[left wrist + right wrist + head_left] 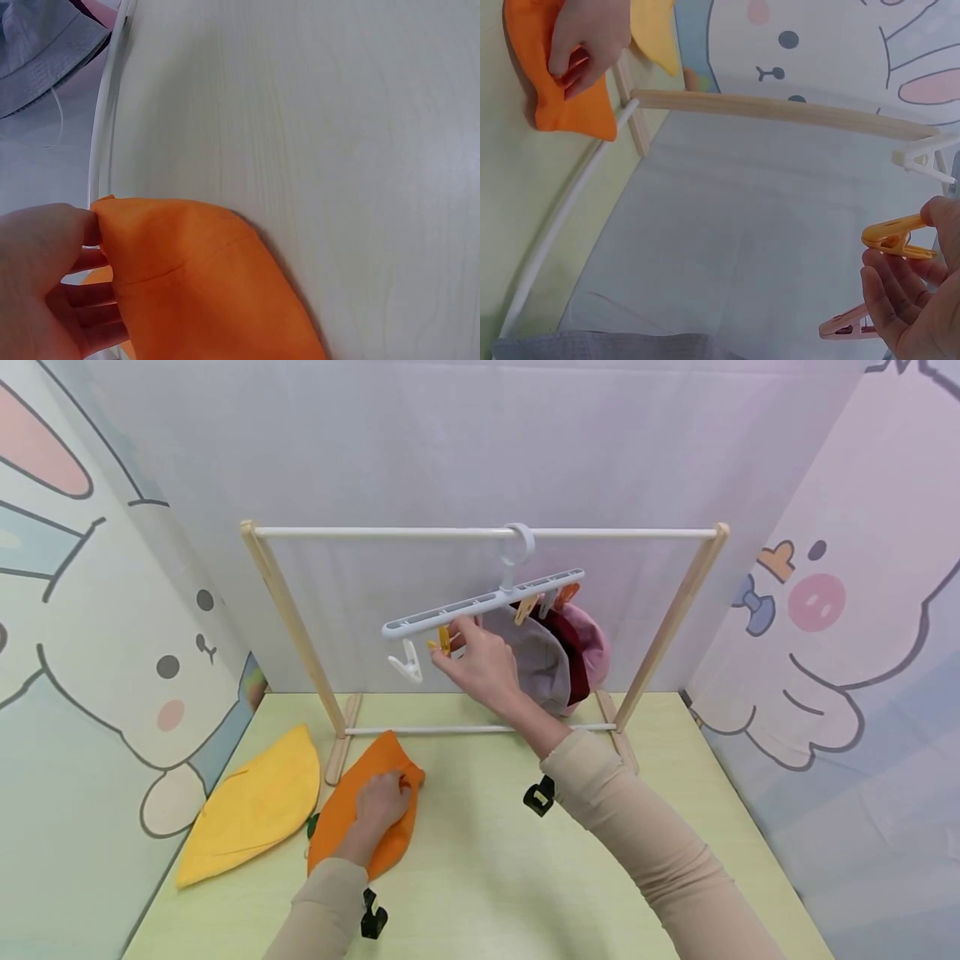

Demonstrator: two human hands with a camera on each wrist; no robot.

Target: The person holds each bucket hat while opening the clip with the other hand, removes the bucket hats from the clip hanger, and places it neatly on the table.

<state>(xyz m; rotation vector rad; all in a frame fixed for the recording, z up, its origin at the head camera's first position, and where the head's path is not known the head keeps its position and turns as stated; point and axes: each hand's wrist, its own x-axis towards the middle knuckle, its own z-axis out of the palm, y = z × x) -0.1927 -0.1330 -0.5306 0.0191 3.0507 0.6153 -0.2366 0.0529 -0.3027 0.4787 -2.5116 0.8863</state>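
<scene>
My left hand [384, 802] pinches the edge of an orange fabric hat [397, 843] on the table. In the left wrist view, thumb and fingers meet at a corner of the orange cloth [202, 277]. Higher up, my right hand [486, 662] holds a yellow clip [889, 234] between thumb and fingers. That clip hangs from a pale, tilted clip hanger [442, 615]. A white clip [407, 663] dangles to its left and a pink clip [849, 324] hangs beside the right hand. Grey [534, 664], dark red [573, 647] and pink [597, 643] hats hang from the hanger's right half.
The hanger hooks over the white top bar [375, 532] of a wood-framed rack, whose low crossbar [435, 729] runs just above the table [480, 860]. A yellow hat [258, 802] lies at the left. Printed cloth walls [97, 635] enclose the sides.
</scene>
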